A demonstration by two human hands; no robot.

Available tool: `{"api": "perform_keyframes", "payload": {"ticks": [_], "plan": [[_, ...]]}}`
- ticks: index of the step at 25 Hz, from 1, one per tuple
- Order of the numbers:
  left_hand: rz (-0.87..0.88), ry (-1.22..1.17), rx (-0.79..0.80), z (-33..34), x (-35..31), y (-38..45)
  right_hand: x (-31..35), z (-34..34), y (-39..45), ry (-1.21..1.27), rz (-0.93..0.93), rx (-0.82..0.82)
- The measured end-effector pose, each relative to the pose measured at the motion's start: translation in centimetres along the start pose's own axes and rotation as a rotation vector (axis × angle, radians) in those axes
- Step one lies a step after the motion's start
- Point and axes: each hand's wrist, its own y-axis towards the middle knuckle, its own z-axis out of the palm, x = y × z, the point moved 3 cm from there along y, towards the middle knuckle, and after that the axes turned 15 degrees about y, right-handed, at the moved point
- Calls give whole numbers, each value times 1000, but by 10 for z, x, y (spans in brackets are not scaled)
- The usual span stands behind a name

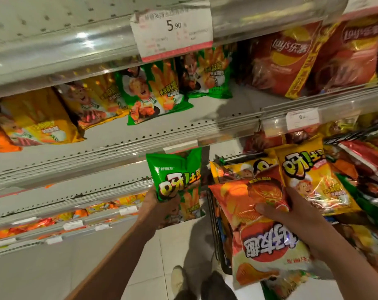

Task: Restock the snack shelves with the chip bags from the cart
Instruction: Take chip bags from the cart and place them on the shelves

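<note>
- Below the middle shelf's front edge, a green chip bag is gripped at its lower part by the left hand, fingers curled round it; the bag is held upright, clear of the shelving.
- At lower right, an orange chip bag is grasped by the right hand, thumb pressed on its front; the printing is seen inverted.
- Just behind the orange bag, yellow chip bags are noted standing in the cart, whose dark wire side is visible beside the bags.
- On the middle shelf, green bags and yellow bags are laid leaning back, with a bare stretch of shelf between the green bags and the red bags to the right.
- A price label marked 5.90 is clipped to the upper shelf rail.
- Two shoes are seen on the tiled floor below.
</note>
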Motion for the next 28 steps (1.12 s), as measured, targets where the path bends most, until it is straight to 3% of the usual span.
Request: {"api": "perform_keyframes", "payload": {"ticks": [9,16,21,28], "plan": [[43,80,177,-6,27,14,-8,5,-20,98,36,-104],[68,101,134,-31,16,41,-7,29,-37,145,68,-109],[115,-143,-16,-2,-33,96,-14,35,-21,172,-13,-56],[-7,-238,85,74,-79,149,-20,33,15,212,-71,-59]]}}
